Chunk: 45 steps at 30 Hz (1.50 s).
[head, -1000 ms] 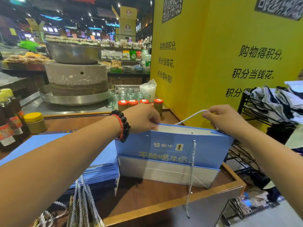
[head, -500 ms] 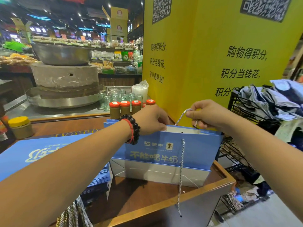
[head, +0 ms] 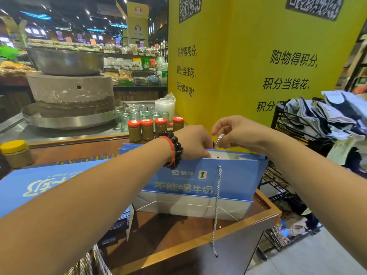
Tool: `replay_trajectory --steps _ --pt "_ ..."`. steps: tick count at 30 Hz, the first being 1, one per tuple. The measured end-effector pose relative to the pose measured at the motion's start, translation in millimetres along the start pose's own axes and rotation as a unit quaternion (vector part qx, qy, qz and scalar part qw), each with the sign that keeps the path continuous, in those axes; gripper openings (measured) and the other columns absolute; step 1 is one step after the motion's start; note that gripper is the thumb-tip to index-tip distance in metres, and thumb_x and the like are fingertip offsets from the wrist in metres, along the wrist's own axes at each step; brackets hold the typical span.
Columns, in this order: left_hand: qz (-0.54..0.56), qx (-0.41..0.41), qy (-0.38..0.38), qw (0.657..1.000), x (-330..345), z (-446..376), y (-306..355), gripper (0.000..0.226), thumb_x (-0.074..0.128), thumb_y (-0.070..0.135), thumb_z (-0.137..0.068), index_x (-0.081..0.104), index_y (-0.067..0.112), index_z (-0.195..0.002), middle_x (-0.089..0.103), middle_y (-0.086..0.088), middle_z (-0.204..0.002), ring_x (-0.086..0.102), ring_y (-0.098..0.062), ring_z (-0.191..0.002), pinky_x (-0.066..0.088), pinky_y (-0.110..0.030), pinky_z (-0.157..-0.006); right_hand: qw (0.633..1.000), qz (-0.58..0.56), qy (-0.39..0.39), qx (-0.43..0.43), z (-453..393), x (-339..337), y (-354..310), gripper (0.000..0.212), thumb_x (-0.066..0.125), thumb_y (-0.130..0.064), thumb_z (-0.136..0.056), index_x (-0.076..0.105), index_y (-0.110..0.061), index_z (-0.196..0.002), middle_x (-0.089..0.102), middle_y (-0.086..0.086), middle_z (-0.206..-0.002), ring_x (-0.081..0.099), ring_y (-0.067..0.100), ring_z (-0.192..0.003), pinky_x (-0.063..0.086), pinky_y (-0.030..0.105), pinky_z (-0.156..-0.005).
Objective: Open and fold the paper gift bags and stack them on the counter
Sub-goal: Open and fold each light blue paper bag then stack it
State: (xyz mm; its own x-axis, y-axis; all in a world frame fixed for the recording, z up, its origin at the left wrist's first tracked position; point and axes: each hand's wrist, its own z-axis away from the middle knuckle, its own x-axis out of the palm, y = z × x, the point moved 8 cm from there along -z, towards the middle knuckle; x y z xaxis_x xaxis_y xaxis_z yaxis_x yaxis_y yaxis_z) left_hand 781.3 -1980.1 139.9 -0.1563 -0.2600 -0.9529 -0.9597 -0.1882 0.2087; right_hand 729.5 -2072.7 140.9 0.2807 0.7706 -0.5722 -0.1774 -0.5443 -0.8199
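Flat blue bags wait stacked at near left on the counter. My left hand pinches the standing bag at its top edge, steadying it, while my right hand grips, seemingly, the rope handle, tucking it inside.

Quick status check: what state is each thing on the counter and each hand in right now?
Blue gift bag: upright on the counter, top edge held.
Rope handle: one end dangling loose down the front.
Left hand: gripping the bag's top edge.
Right hand: pinching the rope.
Stack of flat bags: lying flat.
Orange-lidded jars: closed.
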Motion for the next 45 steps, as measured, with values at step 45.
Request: replay_trajectory --steps 45 --pt "0.016 0.008 0.004 1.000 6.2 5.1 7.0 0.011 0.064 0.023 -0.086 0.068 0.013 -0.084 0.061 0.003 -0.074 0.056 -0.018 -0.070 0.042 -0.025 -0.058 0.992 -0.055 -0.093 0.062 -2.7 -0.2 25.1 0.025 0.065 0.004 -0.085 0.065 -0.009 -0.106 0.073 0.011 -0.081 0.071 0.018 -0.070 0.056 0.024 -0.055"
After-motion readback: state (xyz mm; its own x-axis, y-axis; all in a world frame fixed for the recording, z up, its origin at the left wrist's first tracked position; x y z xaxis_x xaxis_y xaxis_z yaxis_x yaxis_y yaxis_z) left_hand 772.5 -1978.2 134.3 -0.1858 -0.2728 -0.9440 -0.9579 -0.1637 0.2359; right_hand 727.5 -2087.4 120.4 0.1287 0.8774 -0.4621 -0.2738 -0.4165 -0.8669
